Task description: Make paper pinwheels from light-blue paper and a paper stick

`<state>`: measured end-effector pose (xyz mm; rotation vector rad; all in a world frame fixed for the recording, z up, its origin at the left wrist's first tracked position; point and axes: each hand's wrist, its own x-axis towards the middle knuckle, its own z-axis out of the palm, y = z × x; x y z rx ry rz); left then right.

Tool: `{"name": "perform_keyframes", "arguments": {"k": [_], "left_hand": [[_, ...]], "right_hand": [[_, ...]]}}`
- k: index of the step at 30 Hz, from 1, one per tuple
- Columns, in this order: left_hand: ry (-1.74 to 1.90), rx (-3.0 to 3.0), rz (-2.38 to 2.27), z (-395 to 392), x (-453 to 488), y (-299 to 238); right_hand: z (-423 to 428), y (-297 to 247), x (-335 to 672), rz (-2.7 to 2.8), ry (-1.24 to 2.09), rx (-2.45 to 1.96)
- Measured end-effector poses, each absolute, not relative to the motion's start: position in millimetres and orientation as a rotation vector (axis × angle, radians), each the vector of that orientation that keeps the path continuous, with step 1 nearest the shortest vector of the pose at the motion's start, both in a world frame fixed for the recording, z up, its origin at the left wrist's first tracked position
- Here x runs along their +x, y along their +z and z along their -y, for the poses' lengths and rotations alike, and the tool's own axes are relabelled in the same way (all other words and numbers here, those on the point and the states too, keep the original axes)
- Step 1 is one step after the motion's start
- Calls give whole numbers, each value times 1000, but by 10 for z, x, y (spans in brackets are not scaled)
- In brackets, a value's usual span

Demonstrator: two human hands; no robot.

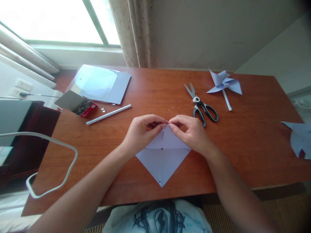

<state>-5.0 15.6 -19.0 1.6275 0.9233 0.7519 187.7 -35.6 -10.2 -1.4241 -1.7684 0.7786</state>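
A white square of paper (162, 161) lies turned like a diamond in front of me, with crease lines, a small hole in its middle and small holes near its corners. My left hand (143, 131) pinches the paper's far corner between thumb and forefinger. Right beside it, my right hand (190, 131) pinches the same corner, the fingertips of both hands nearly touching. Whatever detail lies between the fingertips is too small to make out. Black-handled scissors (200, 105) lie half open beyond my right hand. Tiny paper scraps (173, 108) are scattered just past my fingers.
A finished paper pinwheel (223, 82) lies at the back right. To the left are a rolled paper stick (109, 114), small metal pins (103, 110), an open box of pins (82, 105) and a folder (102, 82). A white cable (73, 152) loops at left; cut paper (301, 139) sits far right.
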Motion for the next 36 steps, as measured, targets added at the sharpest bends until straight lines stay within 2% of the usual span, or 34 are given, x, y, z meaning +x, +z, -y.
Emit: {"name": "perform_keyframes", "arguments": {"k": [36], "left_hand": [[777,1514,-907,-120,-30,-242]], "right_hand": [[365,-108,1825,1734,710,-1440]]}}
